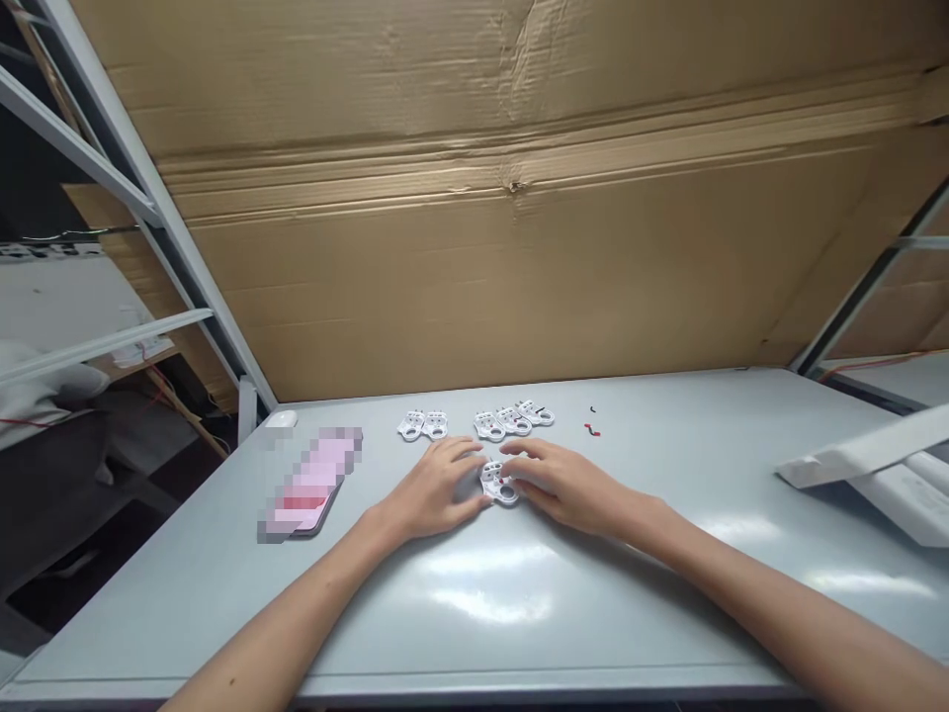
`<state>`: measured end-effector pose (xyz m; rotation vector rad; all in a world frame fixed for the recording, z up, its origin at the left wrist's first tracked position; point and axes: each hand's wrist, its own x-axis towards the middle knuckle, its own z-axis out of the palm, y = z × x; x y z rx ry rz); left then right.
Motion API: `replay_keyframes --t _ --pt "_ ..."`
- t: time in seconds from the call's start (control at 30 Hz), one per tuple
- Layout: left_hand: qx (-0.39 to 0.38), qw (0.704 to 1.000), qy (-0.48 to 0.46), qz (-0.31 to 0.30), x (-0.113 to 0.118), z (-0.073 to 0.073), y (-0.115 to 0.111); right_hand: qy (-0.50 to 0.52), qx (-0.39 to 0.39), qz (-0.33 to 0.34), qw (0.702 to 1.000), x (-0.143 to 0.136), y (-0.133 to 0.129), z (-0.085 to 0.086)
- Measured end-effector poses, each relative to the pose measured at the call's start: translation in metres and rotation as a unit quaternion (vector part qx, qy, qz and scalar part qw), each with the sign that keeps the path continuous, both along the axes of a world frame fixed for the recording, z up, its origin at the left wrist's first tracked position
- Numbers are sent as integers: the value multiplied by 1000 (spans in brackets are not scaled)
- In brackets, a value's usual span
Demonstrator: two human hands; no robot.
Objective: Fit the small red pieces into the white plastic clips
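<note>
A small white plastic part (492,485) with a round hole and a small red piece lies flat on the table between my hands. My left hand (437,489) curls at its left side, thumb tip at the lower edge and fingertips near the top. My right hand (567,485) has its fingers bent over the right side, touching the part. Just beyond, three similar white parts (489,427) sit in an overlapping row, the rightmost with a dark piece on it. Two more white parts (435,425) lie side by side farther left.
Tiny red and black pieces (591,430) lie at the back right. A phone (315,485) with a blurred pink screen and a white mouse-like object (282,419) are at left. A white angled object (875,455) stands at right. Cardboard (504,287) walls the back.
</note>
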<state>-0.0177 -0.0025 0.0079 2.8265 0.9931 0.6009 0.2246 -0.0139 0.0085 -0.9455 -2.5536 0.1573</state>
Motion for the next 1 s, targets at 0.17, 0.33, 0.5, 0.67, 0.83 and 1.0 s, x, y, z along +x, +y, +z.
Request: replay_keyframes --t 0.17,0.33,0.5,0.67,0.83,1.0 --pt "-16 999 -16 -24 4 5 -5 11 -4 20 1000 -2 3 -4" --pt "-11 999 -28 -32 9 5 -9 14 -4 23 1000 -5 3 -4" --pt "-20 999 -34 -30 15 7 -13 26 1 36 999 -4 4 -5" --pt "-2 998 -48 -34 13 7 -10 142 -36 22 989 -4 3 -4" --pt "16 998 -57 -26 11 3 -8 444 -361 -55 818 -2 3 16" --pt "23 999 -40 -28 11 0 -6 613 -492 -104 609 13 17 21"
